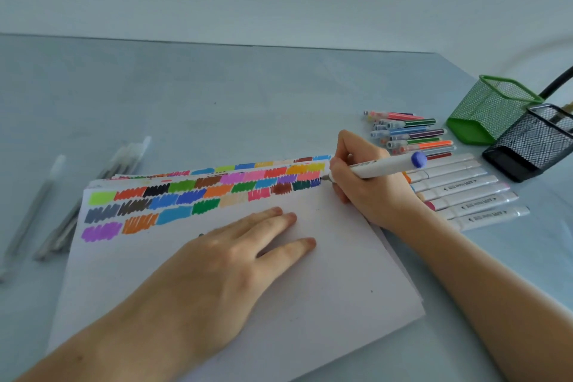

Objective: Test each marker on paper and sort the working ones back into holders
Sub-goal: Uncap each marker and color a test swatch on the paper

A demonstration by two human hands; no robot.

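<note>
Right hand (369, 183): fingers curled and pinching the marker (378, 168) near its nib end, in a writing grip; nib at the right end of the top swatch row, at or just above the paper (279, 288); contact cannot be confirmed. Left hand (229, 260): fingers straight and slightly spread, laid flat on the sheet below the swatches (198, 198), pinning it; it holds nothing.

Marker: white barrel, blue-violet rear cap (419, 159); long axis runs left to right across the view, nearly level, nib pointing left toward the swatches, capped end pointing right toward the marker row (465, 192). Judged light, rigid and smooth-walled; liable to roll if set down loose; the felt nib is the only delicate part and should not be pressed hard. Best hold is the present one, low on the barrel just behind the nib, for control; for carrying to a holder, a mid-barrel grip would serve.

Paper: thin, several sheets stacked, will slide on the smooth table (217, 87) unless held down as now.

Outward: white markers lie side by side just right of the writing hand; thin pens (409, 133) in a cluster beyond them; green holder (490, 108) and black holder (530, 143) at far right, both tilted, touching or nearly so; grey pens (62, 220) lie well apart at left, blurred.
</note>
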